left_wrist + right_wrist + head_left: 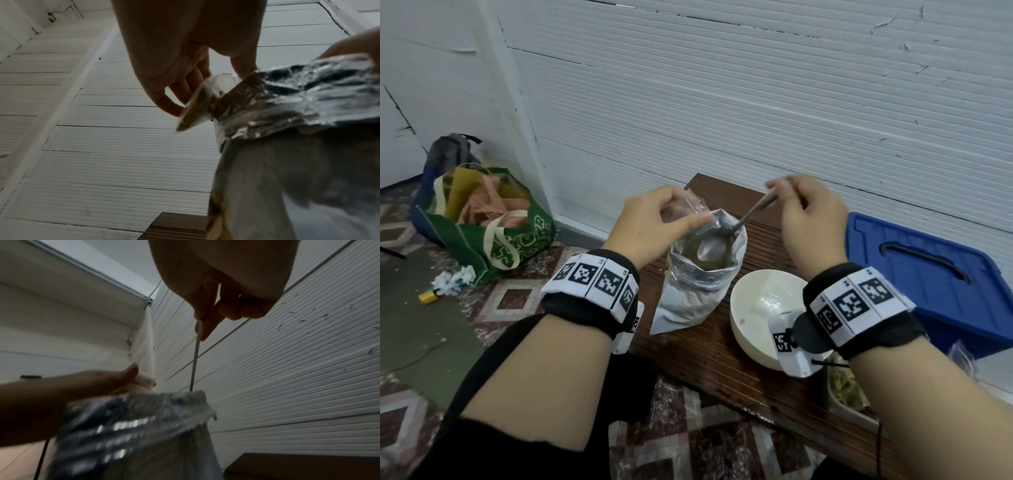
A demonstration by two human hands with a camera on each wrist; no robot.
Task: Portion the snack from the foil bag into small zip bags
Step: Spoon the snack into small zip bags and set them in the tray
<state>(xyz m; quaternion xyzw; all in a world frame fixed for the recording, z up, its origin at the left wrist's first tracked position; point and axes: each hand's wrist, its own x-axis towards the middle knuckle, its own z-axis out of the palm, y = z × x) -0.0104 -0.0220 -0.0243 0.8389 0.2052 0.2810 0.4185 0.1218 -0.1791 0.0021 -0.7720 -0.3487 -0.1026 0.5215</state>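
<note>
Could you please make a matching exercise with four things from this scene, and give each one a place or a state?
Things:
1. spoon
2. white bowl
3. blue lid
4. small zip bag

Places or states:
A. flat, right of the bench
B. pinched by the left hand
C. dipped into the foil bag
D. on the bench, right of the foil bag

Pairs: 1-C, 2-D, 3-A, 4-B

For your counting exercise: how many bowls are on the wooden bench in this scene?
1. The white bowl stands on the bench, right of the foil bag, partly hidden by the right wrist. Others may lie out of view.
</note>
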